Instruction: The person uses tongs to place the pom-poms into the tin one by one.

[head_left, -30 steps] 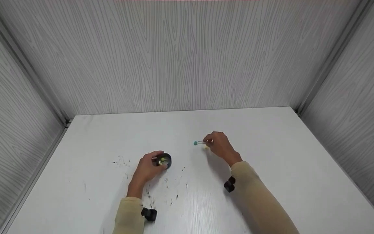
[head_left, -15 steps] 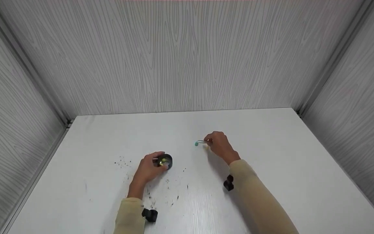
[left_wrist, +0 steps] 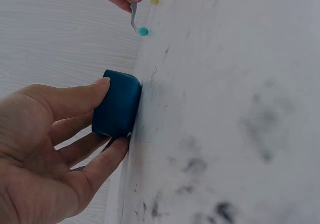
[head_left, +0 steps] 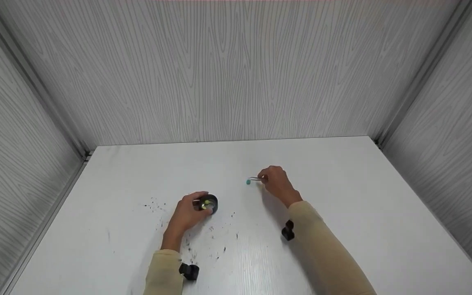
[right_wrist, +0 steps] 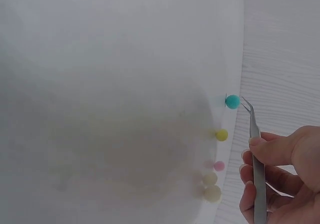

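My left hand (head_left: pixel 187 213) holds a small round cup (head_left: pixel 215 204) between thumb and fingers on the white table. In the left wrist view the cup's outer wall looks dark blue. Small yellow-green balls (head_left: pixel 207 202) show inside it. My right hand (head_left: pixel 277 184) grips curved metal tweezers (right_wrist: pixel 258 174). The tweezers' two tips stand slightly apart, right beside a teal ball (right_wrist: pixel 232 102) on the table; whether they touch it I cannot tell. Nearer the right hand lie a yellow ball (right_wrist: pixel 222 134), a pink ball (right_wrist: pixel 219 166) and two cream balls (right_wrist: pixel 212 193).
Dark smudges and specks (head_left: pixel 191 250) mark the white table (head_left: pixel 334 176) around the left hand. Grey wood-grain panels (head_left: pixel 236 73) rise at the back and both sides. A small black device (head_left: pixel 189 271) sits on each wrist.
Both hands and the cup stay nearly in place while the head view shifts slightly. The tweezers' tips seem to have drawn back a little from the teal ball.
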A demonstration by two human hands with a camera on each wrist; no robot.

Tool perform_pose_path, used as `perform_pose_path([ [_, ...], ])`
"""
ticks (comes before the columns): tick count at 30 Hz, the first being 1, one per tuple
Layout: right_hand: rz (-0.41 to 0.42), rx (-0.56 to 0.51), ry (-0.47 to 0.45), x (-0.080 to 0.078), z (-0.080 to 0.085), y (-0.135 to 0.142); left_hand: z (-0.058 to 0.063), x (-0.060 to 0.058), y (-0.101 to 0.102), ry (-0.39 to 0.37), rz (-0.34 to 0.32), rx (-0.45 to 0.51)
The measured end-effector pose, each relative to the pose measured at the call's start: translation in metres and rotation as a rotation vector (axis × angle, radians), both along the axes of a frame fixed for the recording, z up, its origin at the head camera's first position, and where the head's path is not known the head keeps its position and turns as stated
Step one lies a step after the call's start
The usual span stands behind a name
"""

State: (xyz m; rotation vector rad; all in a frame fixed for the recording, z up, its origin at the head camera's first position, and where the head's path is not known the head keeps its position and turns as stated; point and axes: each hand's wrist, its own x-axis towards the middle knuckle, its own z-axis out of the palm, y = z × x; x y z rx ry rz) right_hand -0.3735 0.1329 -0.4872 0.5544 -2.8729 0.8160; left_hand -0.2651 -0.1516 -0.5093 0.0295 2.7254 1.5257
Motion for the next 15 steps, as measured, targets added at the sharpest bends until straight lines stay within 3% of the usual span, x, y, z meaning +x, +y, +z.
perform_pose_path([
  [15, 0.000, 0.008, 0.006, -0.0003, -0.0020, 0.0013, 0.0004, -0.0003, -0.0002, -0.002, -0.001, 0.011],
])
